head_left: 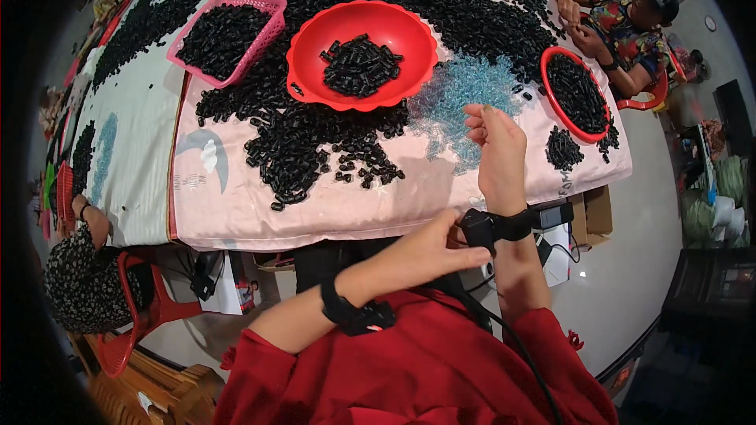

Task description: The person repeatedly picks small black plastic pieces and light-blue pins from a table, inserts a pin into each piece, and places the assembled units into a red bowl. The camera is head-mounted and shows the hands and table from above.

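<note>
My left hand (429,250) reaches across to my right wrist. Its thumb and fingers close around a small black box-shaped device (477,230) strapped there. My right hand (501,149) is raised over the table's near edge, beside a spread of clear bluish small pieces (471,90). Its fingers curl inward, and nothing shows between them. A second black strapped device (358,316) sits on my left wrist. Ahead of me, a red scalloped bowl (421,39) holds a heap of small black cylindrical parts (362,67). More loose black parts (287,149) lie around it.
A pink basket (277,12) of black parts stands left of the bowl. At the right is a red-rimmed tray (596,135) of them, near a seated person (634,35). Another person (87,283) sits at the far left by a red chair (161,315). Cables hang below the table.
</note>
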`<action>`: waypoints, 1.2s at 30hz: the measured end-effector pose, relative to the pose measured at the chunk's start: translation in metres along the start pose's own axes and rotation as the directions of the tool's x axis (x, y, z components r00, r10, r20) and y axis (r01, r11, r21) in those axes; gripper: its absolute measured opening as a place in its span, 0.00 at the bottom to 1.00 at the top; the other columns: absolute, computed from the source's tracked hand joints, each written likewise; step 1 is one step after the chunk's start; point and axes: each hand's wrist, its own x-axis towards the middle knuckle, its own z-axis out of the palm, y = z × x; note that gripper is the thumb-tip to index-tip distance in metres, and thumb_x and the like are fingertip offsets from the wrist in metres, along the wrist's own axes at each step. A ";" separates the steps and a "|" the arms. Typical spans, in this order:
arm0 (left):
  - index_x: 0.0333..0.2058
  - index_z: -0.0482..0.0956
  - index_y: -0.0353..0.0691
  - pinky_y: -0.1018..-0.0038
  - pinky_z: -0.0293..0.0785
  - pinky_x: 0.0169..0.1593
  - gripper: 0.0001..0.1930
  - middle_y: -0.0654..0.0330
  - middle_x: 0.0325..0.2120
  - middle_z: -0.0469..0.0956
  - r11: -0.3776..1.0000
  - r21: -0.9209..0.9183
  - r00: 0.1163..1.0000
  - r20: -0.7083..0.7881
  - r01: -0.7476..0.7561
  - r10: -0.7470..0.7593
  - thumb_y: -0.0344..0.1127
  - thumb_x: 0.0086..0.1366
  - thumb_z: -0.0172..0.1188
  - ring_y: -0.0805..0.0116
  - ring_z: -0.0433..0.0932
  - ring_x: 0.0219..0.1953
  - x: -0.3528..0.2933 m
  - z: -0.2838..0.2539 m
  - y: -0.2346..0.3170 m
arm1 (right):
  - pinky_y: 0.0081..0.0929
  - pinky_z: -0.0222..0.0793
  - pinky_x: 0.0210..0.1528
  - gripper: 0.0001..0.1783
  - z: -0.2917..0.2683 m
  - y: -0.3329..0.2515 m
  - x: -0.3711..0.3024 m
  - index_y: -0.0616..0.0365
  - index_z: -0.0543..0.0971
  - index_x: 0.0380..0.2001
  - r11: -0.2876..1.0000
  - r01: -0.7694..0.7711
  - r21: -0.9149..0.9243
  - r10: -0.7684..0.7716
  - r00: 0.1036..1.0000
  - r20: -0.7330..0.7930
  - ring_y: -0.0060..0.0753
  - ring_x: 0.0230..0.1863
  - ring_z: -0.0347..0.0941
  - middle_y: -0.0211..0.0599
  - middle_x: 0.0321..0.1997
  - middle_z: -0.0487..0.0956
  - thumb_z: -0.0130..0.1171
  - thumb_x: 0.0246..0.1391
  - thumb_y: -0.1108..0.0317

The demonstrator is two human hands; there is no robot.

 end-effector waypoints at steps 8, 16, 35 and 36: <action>0.55 0.71 0.29 0.68 0.77 0.51 0.29 0.52 0.44 0.81 0.992 0.102 0.970 -0.225 -0.070 0.091 0.50 0.71 0.67 0.64 0.80 0.46 0.007 0.032 -0.031 | 0.24 0.69 0.40 0.13 0.004 0.008 0.002 0.63 0.86 0.39 0.996 0.050 -0.070 -0.059 0.990 -0.129 0.22 0.36 0.74 0.32 0.37 0.85 0.57 0.70 0.66; 0.53 0.71 0.29 0.72 0.79 0.42 0.26 0.57 0.35 0.81 0.995 -0.097 0.969 -0.244 0.017 -0.041 0.48 0.72 0.65 0.72 0.81 0.34 -0.001 0.044 -0.014 | 0.40 0.69 0.41 0.05 0.000 -0.001 0.005 0.60 0.82 0.35 0.205 0.531 -0.823 -0.707 0.661 0.250 0.47 0.35 0.75 0.42 0.33 0.79 0.60 0.65 0.72; 0.51 0.80 0.44 0.78 0.76 0.31 0.12 0.65 0.40 0.82 0.750 -0.576 0.813 -0.575 -0.323 -0.091 0.41 0.75 0.63 0.75 0.81 0.33 -0.002 -0.078 0.017 | 0.20 0.65 0.42 0.15 -0.008 -0.002 -0.029 0.70 0.84 0.44 0.955 -0.292 -0.058 0.290 0.872 0.395 0.21 0.35 0.70 0.33 0.37 0.81 0.56 0.72 0.66; 0.51 0.81 0.45 0.78 0.74 0.31 0.12 0.66 0.39 0.83 0.738 -0.576 0.782 -0.613 -0.350 -0.108 0.41 0.74 0.64 0.75 0.81 0.33 -0.007 -0.086 0.021 | 0.20 0.67 0.42 0.15 -0.006 -0.004 -0.035 0.70 0.84 0.44 0.928 -0.367 -0.066 0.357 0.823 0.442 0.22 0.35 0.71 0.35 0.36 0.81 0.56 0.72 0.66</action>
